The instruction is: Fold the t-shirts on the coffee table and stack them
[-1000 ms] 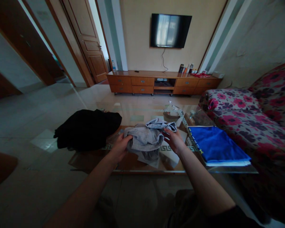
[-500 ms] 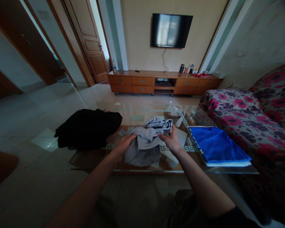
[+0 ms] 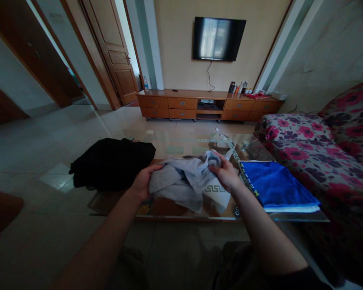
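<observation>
Left hand (image 3: 143, 183), right hand (image 3: 226, 173) | fingers pinched onto grey garment (image 3: 178, 179) | TV cabinet (image 3: 184, 94): drawers (image 3: 182, 103) closed, white item (image 3: 207, 101) in niche (image 3: 209, 112)

grey garment (image 3: 177, 179): matt cloth | tabletop (image 3: 165, 209): glossy glass | cabinet (image 3: 181, 103): wood

A home living room — flowered sofa (image 3: 302, 155), wall-mounted television (image 3: 219, 39), glass coffee table (image 3: 296, 216)

Down and forward looked the head camera, close above the grey cloth (image 3: 177, 181), facing the distant television (image 3: 219, 39)!
</observation>
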`<act>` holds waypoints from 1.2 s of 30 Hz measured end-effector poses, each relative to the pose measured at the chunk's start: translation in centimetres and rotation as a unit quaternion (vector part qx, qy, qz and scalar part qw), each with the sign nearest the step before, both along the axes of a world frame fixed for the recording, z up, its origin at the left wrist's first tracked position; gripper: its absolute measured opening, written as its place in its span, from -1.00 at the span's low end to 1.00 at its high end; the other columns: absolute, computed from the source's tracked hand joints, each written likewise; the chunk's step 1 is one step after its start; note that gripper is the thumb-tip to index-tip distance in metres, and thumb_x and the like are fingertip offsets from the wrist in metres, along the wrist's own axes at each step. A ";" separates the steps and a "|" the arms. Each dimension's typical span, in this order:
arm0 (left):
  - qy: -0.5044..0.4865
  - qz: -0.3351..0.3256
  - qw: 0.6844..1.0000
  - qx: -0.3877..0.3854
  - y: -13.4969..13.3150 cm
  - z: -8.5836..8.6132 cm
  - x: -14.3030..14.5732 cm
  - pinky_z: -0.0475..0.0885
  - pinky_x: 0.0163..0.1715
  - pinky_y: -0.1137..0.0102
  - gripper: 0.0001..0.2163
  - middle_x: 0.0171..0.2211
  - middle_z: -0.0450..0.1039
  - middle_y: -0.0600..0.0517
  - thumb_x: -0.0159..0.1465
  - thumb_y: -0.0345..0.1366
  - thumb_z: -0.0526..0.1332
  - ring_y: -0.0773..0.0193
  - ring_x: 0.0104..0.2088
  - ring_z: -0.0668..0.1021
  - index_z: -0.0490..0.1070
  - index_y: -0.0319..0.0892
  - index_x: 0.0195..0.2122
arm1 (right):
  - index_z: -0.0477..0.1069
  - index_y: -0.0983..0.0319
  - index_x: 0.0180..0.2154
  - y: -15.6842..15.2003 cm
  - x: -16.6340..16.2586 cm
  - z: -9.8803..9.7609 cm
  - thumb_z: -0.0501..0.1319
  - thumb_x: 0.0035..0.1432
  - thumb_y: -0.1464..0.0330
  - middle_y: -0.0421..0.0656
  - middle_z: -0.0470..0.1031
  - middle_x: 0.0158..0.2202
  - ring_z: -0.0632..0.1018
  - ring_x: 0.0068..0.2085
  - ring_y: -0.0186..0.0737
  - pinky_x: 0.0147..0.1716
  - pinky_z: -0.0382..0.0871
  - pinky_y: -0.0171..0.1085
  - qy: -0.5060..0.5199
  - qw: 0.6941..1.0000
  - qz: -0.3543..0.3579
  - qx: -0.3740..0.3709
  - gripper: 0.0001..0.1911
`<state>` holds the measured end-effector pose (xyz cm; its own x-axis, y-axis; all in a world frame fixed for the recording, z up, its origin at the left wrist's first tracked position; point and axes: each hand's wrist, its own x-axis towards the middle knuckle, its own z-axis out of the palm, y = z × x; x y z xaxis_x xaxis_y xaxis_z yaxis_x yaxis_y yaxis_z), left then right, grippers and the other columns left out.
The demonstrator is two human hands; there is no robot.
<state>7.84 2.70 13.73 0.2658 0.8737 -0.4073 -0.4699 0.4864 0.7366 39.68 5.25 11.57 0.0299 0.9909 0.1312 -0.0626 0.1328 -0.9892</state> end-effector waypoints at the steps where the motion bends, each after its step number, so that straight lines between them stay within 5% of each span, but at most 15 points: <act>1: -0.021 0.017 1.000 0.013 0.1 0.7 -0.9 0.59 -0.04 0.13 -0.65 -0.23 0.67 -0.14 0.29 -0.24 0.27 -0.01 -0.19 0.70 0.54 -0.27 0.05 | 0.30 0.14 0.22 0.6 1.5 0.8 0.32 -0.03 0.36 -0.10 0.56 0.04 0.57 0.01 -0.08 0.07 0.47 -0.03 -0.042 0.996 -0.055 0.056 -0.28; 4: -0.084 0.068 0.992 0.065 0.3 2.4 -2.6 0.59 -0.01 0.13 -0.65 -0.19 0.67 -0.08 0.37 -0.17 0.19 0.02 -0.11 0.69 0.50 -0.20 0.10 | 0.35 0.22 0.18 1.6 5.6 2.1 0.19 0.05 0.41 -0.01 0.52 -0.02 0.53 -0.01 -0.02 0.07 0.42 0.00 -0.239 0.936 -0.203 0.160 -0.40; 7: -0.119 0.066 0.988 0.075 0.1 2.6 -2.1 0.56 0.04 0.14 -0.64 -0.13 0.66 -0.07 0.43 -0.10 0.13 0.04 -0.03 0.66 0.48 -0.17 0.12 | 0.39 0.23 0.17 1.0 6.6 1.6 0.21 -0.02 0.48 0.10 0.40 0.08 0.43 0.12 0.15 0.13 0.33 0.09 -0.444 0.854 -0.250 0.105 -0.36; 9: -0.115 0.041 0.991 0.062 -0.2 2.2 -0.9 0.57 0.03 0.17 -0.64 -0.13 0.66 -0.09 0.44 -0.11 0.13 0.05 -0.04 0.67 0.47 -0.19 0.12 | 0.30 0.21 0.27 0.1 5.1 0.8 0.27 -0.01 0.44 0.14 0.31 0.18 0.36 0.21 0.23 0.15 0.29 0.13 -0.502 0.834 -0.218 0.071 -0.24; 12: -0.094 -0.014 0.993 0.063 -0.8 1.2 1.0 0.57 0.02 0.18 -0.62 -0.09 0.65 -0.12 0.43 -0.13 0.17 0.03 -0.03 0.66 0.44 -0.22 0.17 | 0.03 0.15 0.43 -1.5 0.9 0.2 0.38 0.04 0.32 0.12 0.13 0.36 0.23 0.34 0.17 0.25 0.21 0.11 -0.484 0.856 -0.062 0.172 -0.02; 14: -0.095 -0.056 0.990 0.084 -1.3 0.9 2.0 0.55 0.06 0.14 -0.57 -0.01 0.61 -0.16 0.41 -0.12 0.19 -0.02 0.04 0.63 0.40 -0.22 0.22 | 0.07 0.07 0.41 -2.2 -1.9 0.5 0.41 0.08 0.27 0.04 0.05 0.43 0.16 0.40 0.12 0.29 0.17 0.09 -0.454 0.856 0.041 0.244 -0.06; 18: -0.141 -0.104 0.967 0.183 -2.0 0.9 3.2 0.38 0.24 0.06 -0.48 0.29 0.38 -0.15 0.39 -0.09 0.21 -0.08 0.31 0.40 0.30 -0.12 0.33 | 0.50 0.17 -0.07 -2.7 -5.2 1.6 0.18 0.34 0.30 -0.04 0.51 0.07 0.50 0.09 -0.06 0.09 0.37 -0.09 -0.362 0.887 0.139 0.252 -0.81; 21: -0.135 -0.104 0.954 0.247 -2.2 0.6 3.7 0.21 0.35 0.13 -0.44 0.44 0.13 -0.07 0.36 -0.27 0.25 0.02 0.42 0.20 0.22 -0.04 0.39 | 0.50 0.22 -0.28 -2.5 -5.8 1.8 0.04 0.40 0.36 -0.14 0.56 -0.29 0.55 -0.23 -0.20 -0.13 0.42 -0.21 -0.321 0.912 0.158 0.199 -0.71; 23: -0.109 -0.100 0.956 0.254 -2.1 0.1 4.1 0.19 0.36 0.17 -0.39 0.45 0.11 -0.07 0.29 -0.42 0.29 0.04 0.43 0.20 0.25 -0.04 0.37 | 0.51 0.23 -0.13 -2.6 -5.9 1.3 0.16 0.35 0.30 -0.13 0.57 -0.20 0.55 -0.18 -0.19 -0.10 0.43 -0.21 -0.291 0.923 0.172 0.181 -0.81; 27: -0.094 -0.071 0.963 0.244 -2.1 -0.9 4.7 0.29 0.29 0.15 -0.37 0.40 0.21 -0.09 0.20 -0.51 0.32 0.03 0.38 0.28 0.32 -0.04 0.30 | 0.39 0.23 0.13 -2.9 -6.3 -0.6 0.46 0.05 0.17 -0.06 0.55 0.00 0.55 -0.07 -0.11 -0.02 0.46 -0.13 -0.266 0.928 0.238 0.105 -0.35; 30: -0.083 -0.042 0.967 0.237 -1.8 -1.4 5.3 0.36 0.23 0.13 -0.46 0.28 0.37 -0.12 0.21 -0.47 0.31 0.04 0.30 0.40 0.38 -0.07 0.23 | 0.50 0.22 -0.12 -2.6 -6.5 -1.6 0.41 0.09 0.12 -0.10 0.59 -0.16 0.57 -0.09 -0.08 0.00 0.47 -0.08 -0.229 0.943 0.233 0.062 -0.60; 33: 0.024 0.059 0.964 0.257 -1.2 -2.2 5.5 0.49 0.01 0.18 -0.69 -0.01 0.55 -0.08 0.23 -0.40 0.30 0.13 -0.01 0.60 0.48 -0.12 0.01 | 0.48 0.19 -0.28 -2.2 -6.5 -0.4 0.32 0.19 0.02 -0.18 0.56 -0.36 0.59 -0.25 -0.14 -0.20 0.56 -0.14 -0.096 0.977 0.192 -0.021 -0.64; 36: 0.237 0.109 0.903 0.342 -0.7 -3.2 5.3 0.50 -0.07 0.20 -0.84 -0.22 0.53 -0.02 0.19 -0.40 0.29 0.17 -0.17 0.59 0.49 -0.14 -0.18 | 0.47 0.19 -0.23 -2.4 -6.1 3.1 0.33 0.19 -0.02 -0.18 0.58 -0.38 0.62 -0.31 -0.17 -0.37 0.59 -0.24 0.097 0.983 0.141 -0.070 -0.59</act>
